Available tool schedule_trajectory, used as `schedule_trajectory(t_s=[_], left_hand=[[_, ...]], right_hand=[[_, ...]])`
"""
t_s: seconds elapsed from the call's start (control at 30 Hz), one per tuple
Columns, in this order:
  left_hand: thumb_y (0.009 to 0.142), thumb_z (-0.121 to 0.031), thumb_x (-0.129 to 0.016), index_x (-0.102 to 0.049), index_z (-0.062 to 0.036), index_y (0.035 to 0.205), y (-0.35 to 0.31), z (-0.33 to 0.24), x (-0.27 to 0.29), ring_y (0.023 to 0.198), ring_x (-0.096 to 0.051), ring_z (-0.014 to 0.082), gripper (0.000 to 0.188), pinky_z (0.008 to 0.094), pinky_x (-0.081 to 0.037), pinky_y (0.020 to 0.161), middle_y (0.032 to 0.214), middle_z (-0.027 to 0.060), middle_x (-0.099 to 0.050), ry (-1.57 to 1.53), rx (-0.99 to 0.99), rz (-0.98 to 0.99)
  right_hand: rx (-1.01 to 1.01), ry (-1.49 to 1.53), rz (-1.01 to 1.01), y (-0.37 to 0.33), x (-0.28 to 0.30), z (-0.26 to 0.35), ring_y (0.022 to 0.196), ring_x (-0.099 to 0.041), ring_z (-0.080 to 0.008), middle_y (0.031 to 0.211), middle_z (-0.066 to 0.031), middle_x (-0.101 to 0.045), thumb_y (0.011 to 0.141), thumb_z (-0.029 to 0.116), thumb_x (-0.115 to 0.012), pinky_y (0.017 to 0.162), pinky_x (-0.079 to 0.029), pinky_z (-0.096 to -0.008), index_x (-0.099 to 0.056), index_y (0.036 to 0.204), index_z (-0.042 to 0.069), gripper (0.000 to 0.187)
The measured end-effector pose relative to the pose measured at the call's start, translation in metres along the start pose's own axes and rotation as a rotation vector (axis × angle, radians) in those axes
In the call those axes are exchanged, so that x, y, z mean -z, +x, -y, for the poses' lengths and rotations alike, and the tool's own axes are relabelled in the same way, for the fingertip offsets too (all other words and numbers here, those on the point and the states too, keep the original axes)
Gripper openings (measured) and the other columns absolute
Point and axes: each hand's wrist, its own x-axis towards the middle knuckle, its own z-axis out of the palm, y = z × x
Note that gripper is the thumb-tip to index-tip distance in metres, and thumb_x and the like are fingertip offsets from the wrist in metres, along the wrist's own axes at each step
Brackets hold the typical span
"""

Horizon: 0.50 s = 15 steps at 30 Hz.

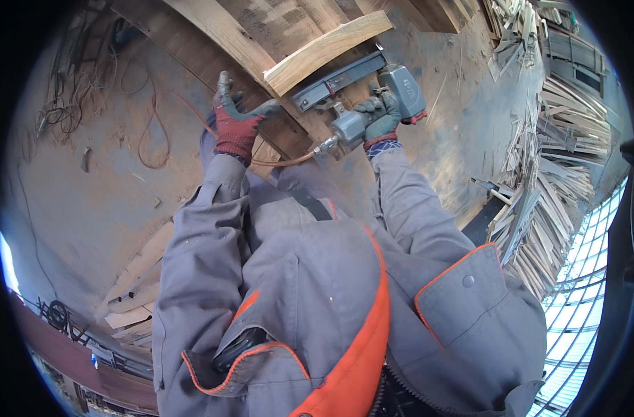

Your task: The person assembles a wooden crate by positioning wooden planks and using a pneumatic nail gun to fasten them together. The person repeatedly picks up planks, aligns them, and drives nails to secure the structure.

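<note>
A grey pneumatic nail gun [404,92] is in my right hand [381,115], whose gloved fingers wrap round its handle. Its long magazine [341,80] lies along a pale, slightly curved board [331,52]. From the gun's rear coupling an orange air hose [285,163] runs left, passing below my other hand. My left hand [239,118], in a red and grey glove, is held with thumb and fingers apart and nothing in it. It hovers near the edge of a wooden plank structure [244,52], left of the curved board; whether it touches the wood I cannot tell.
Heaps of thin wood strips [539,174] cover the floor on the right. Hose loops [152,132] and tangled cables [77,104] lie on the dusty floor to the left. Loose boards [140,278] are piled at the lower left. Planks extend away at the top.
</note>
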Motion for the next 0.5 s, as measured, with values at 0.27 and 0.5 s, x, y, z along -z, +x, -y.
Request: schedule_trajectory(t_s=[0.27,0.5], left_hand=[[0.077,-0.038,-0.089,-0.045,-0.0090,0.150,0.040,-0.103,-0.023,0.132,-0.050,0.0377,0.091,0.0463,-0.041,0.112,0.144,0.0188,-0.051,0.486,-0.597,-0.086],[0.078,-0.060,-0.078,-0.037,-0.0181,0.156,0.073,-0.153,-0.112,0.134,-0.049,0.0387,0.098,0.0456,-0.043,0.110,0.149,0.0199,-0.047,1.008,-0.538,0.334]], right_hand=[[0.016,0.030,-0.090,-0.004,-0.007,0.000,0.060,-0.053,-0.0186,0.066,0.0005,-0.051,0.093,0.029,-0.063,0.065,-0.049,-0.0377,-0.064,0.119,0.003,0.037],[0.039,-0.027,-0.194,-0.012,-0.026,0.005,0.061,-0.053,-0.0178,0.066,0.0009,-0.051,0.092,0.032,-0.061,0.062,-0.049,-0.0348,-0.063,0.119,0.006,0.038]])
